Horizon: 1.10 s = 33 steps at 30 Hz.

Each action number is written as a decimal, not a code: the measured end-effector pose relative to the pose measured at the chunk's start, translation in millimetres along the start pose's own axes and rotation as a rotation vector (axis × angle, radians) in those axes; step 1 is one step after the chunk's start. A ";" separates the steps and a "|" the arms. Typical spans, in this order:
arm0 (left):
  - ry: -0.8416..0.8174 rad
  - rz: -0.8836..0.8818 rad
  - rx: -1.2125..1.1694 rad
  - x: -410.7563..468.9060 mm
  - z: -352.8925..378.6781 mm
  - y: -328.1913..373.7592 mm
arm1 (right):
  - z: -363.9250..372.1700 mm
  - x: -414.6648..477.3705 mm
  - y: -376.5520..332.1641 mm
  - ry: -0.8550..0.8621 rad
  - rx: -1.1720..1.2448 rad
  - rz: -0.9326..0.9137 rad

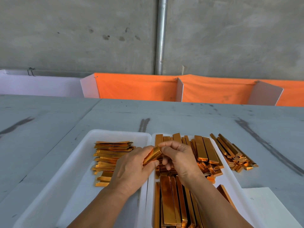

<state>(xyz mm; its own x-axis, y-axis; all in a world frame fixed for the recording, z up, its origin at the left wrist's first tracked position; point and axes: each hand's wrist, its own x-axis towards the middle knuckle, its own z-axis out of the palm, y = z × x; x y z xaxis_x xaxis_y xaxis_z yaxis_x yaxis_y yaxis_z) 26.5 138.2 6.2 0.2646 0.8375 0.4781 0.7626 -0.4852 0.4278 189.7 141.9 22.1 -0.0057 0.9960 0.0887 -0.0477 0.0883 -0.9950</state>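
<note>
Folding 1 gold carton blank (152, 156) with 2 hands.
Gripped low in the left hand (131, 168), pinched at its upper end by fingertips of the right hand (179, 158); long axis tilted up and rightward, both hands equally near. Underneath, the seam between left tray (115, 133) of flat blanks (111, 155) and right tray (233, 181) of finished boxes (205, 150).

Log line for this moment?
left hand: holds gold strip | right hand: pinches same strip | left tray: flat strips | right tray: folded boxes
</note>
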 end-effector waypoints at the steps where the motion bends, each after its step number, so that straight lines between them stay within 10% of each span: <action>1: 0.000 0.000 -0.004 0.0 -0.1 -0.1 | -0.2 0.1 0.4 0.000 0.005 0.001; 33: 0.087 -0.108 0.031 2.9 2.5 -4.7 | 5.1 0.2 9.1 -0.066 0.049 -0.058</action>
<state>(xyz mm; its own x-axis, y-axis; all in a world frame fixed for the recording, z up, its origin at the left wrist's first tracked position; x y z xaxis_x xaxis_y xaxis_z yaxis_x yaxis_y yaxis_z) 25.1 143.5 3.7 0.1285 0.8588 0.4959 0.8021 -0.3841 0.4573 184.2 142.8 13.3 -0.0672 0.9863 0.1509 -0.0986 0.1439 -0.9847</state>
